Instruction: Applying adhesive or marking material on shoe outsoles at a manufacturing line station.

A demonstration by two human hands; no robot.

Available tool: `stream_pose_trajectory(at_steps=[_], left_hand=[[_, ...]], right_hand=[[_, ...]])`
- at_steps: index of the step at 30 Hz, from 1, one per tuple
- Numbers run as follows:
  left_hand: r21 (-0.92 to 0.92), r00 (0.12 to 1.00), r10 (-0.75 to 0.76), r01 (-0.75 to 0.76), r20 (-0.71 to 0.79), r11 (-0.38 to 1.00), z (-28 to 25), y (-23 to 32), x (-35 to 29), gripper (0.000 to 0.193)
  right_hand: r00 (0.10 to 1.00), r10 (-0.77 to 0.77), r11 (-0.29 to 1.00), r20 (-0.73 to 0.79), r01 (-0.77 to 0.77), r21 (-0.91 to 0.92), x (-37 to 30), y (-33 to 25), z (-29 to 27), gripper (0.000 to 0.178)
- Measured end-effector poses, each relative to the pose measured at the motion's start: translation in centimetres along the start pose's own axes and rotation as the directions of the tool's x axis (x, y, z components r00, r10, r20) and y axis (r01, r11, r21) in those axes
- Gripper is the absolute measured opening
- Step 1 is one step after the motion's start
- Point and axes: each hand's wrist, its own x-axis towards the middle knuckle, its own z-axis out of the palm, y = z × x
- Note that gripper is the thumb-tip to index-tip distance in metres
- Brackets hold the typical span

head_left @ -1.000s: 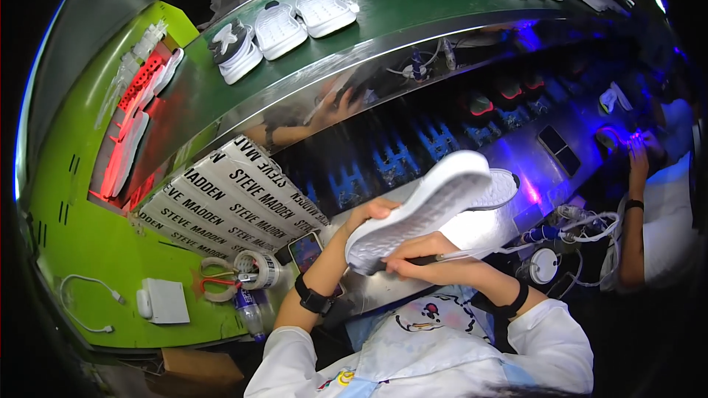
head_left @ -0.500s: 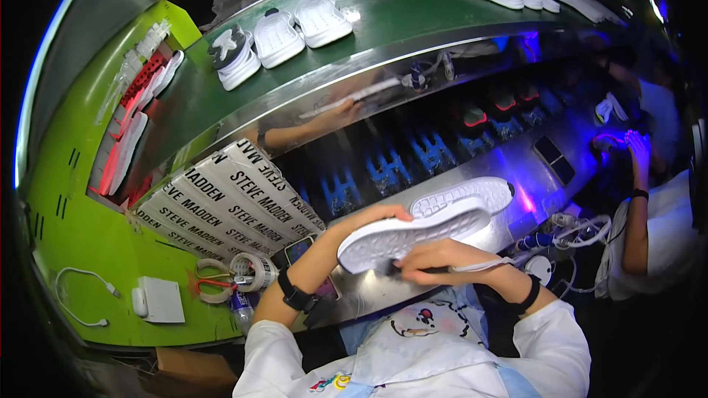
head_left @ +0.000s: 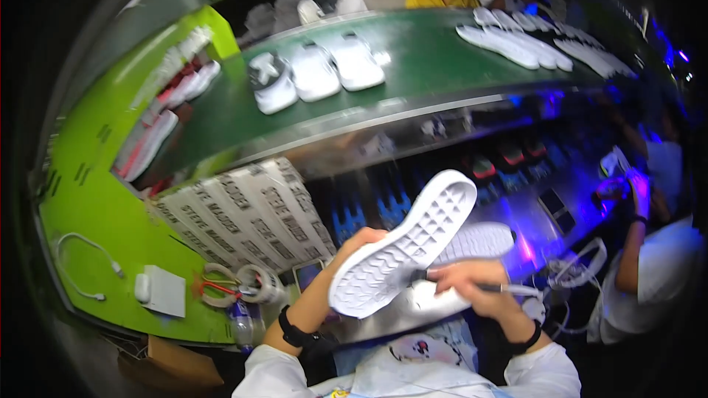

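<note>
My left hand [head_left: 355, 245] is closed on the side edge of a white shoe sole [head_left: 383, 274], held tilted above the metal bench. A grid of hollows at its upper end and zigzag ribs lower down face up. In my closed right hand [head_left: 472, 284] is a slim brush [head_left: 512, 290], its handle running out to the right. The brush's dark, blurred tip is at the sole's right edge; whether it touches cannot be told. Behind the raised sole, a second white sole [head_left: 483, 242] lies on the bench. Below my right fingers is a blurred white thing [head_left: 428, 301].
A printed white box [head_left: 243, 210] stands left of the bench, with tape rolls [head_left: 258, 284] and orange-handled scissors [head_left: 221, 287] nearby. Across the green shelf [head_left: 420, 59] stand white shoes [head_left: 313, 72] and several soles [head_left: 509, 46]. At right, a co-worker's hand [head_left: 640, 191] is under blue light.
The held sole has been turned, its upper end rising and its ribbed face swinging into view. My right hand has moved right with the brush. The view has shifted, bringing in a person in yellow.
</note>
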Motion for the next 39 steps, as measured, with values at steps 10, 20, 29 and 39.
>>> stream_pose_trajectory(at_steps=[10, 20, 29, 39], left_hand=[[0.776, 0.357, 0.91, -0.505, -0.21, 0.377, -1.7, 24.4, -4.9, 0.039], [0.934, 0.265, 0.931, -0.19, -0.249, 0.304, -10.9, 35.2, -0.9, 0.053], [-0.245, 0.589, 0.799, -0.762, 0.122, 0.599, -4.1, 6.1, -14.5, 0.077], [-0.77, 0.947, 0.289, -0.079, 0.14, 0.633, -5.8, -13.7, -2.6, 0.065]], right_hand=[[0.852, 0.11, 0.842, -0.512, 0.193, 0.504, -0.1, 2.7, 1.1, 0.019], [0.737, 0.283, 0.875, -0.614, 0.064, 0.479, -2.7, 3.2, 0.9, 0.025], [0.821, 0.374, 0.749, -0.431, 0.006, 0.662, -0.3, 3.8, 2.7, 0.024], [0.944, -0.08, 0.985, -0.32, 0.024, -0.173, 4.0, 4.3, 7.4, 0.022]])
